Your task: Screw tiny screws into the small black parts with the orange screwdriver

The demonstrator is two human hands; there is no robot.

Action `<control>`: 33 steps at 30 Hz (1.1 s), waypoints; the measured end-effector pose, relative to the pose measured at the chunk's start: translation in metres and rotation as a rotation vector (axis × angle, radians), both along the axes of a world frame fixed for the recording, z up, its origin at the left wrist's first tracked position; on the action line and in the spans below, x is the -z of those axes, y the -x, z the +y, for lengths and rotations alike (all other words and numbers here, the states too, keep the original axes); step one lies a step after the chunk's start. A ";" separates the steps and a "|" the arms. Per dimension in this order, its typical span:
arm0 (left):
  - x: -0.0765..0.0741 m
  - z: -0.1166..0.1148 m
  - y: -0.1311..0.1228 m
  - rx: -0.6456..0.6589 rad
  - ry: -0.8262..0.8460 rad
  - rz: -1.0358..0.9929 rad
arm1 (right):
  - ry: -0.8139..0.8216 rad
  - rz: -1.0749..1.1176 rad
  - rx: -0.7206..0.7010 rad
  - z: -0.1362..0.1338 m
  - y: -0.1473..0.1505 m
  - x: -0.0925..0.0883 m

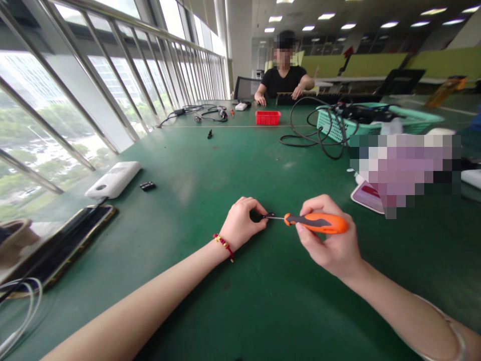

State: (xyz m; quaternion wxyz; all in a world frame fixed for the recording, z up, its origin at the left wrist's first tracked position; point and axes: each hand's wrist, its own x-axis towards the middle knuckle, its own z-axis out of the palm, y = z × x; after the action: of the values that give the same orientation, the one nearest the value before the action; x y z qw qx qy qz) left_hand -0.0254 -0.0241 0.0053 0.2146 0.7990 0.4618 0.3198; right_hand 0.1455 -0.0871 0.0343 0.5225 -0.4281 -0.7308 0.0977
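Observation:
In the middle of the green table [188,240], my left hand [242,220] pinches a small black part [267,215] between thumb and fingers; the fingers hide some of it, and its kind is too small to make out. My right hand [334,240] is closed round the handle of an orange and grey screwdriver [319,222]. Its thin metal shaft points left and its tip meets the black part at my left fingertips. Left of my hands, a small black block [148,186] lies on the table, near a white power bank [113,179].
A phone [71,245] with cables lies at the left edge beside railings. Farther back are a red tray [267,118], black cables [212,112] and a turquoise basket [334,125] of cords. A person [283,80] sits opposite. A blurred-out item [409,168] stands at right.

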 end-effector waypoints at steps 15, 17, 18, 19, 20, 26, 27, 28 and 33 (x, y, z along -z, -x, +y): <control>0.000 0.000 0.000 0.003 -0.003 0.005 | 0.014 0.051 0.027 -0.001 0.007 -0.003; 0.000 0.000 0.000 0.003 -0.011 0.008 | -0.005 0.081 0.020 -0.001 0.007 -0.002; 0.000 0.000 0.000 0.004 -0.015 0.010 | 0.010 0.092 0.026 -0.001 0.006 -0.002; 0.000 0.000 0.000 0.006 -0.021 0.011 | 0.038 0.092 0.035 -0.002 0.006 -0.002; 0.000 0.000 0.000 0.006 -0.028 0.013 | 0.061 0.077 0.046 -0.002 0.006 -0.002; 0.000 0.001 -0.001 -0.076 -0.083 0.062 | 0.085 -0.038 0.047 -0.004 0.007 -0.001; 0.000 0.001 -0.001 -0.090 -0.089 0.068 | 0.091 -0.012 0.040 -0.003 0.009 0.000; 0.000 0.001 -0.001 -0.100 -0.094 0.072 | 0.083 0.022 0.040 -0.003 0.010 0.001; 0.001 0.001 -0.001 -0.096 -0.106 0.081 | 0.012 0.107 0.069 -0.002 0.014 0.007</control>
State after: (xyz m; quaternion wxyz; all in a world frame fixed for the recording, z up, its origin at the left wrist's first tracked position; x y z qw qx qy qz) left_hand -0.0246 -0.0227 0.0047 0.1377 0.7985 0.4902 0.3212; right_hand 0.1314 -0.0894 0.0276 0.5614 -0.4503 -0.6861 0.1066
